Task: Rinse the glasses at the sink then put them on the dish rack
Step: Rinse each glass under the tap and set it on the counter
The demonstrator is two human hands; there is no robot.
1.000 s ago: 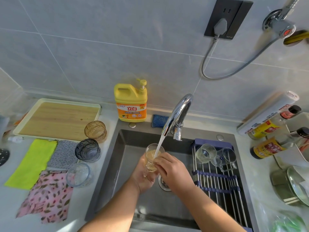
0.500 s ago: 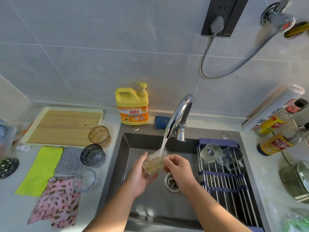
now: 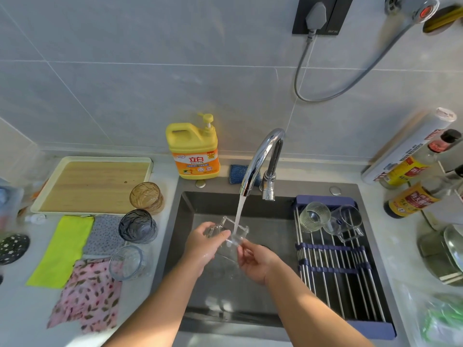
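Glass, clear and colourless, lies tipped between our two hands over the middle of the sink. The water stream from the faucet strikes it from twelve o'clock. Blur smears its outline, so we make out a squarish rim and little more. Our left hand curls its fingers round the glass from nine o'clock. Our right hand pinches its near end from four o'clock.

We count six drinking vessels in all. One is in our grip. Two rest at the far end of the dish rack, which spans the sink's three o'clock side: a ribbed glass and, just beside it, a clear mug. Three stand in a line on the counter at nine o'clock of the sink: an amber glass farthest from us, a dark grey glass in the middle and a clear glass nearest.

Farther out at nine o'clock lie three cloths: one yellow-green cloth, one grey dotted cloth and one pink floral cloth. One wooden tray sits beyond them. One yellow detergent bottle stands at eleven o'clock of the sink, and one blue sponge lies by the faucet's base at twelve. Two sauce bottles lean at two o'clock, beside one white roll.
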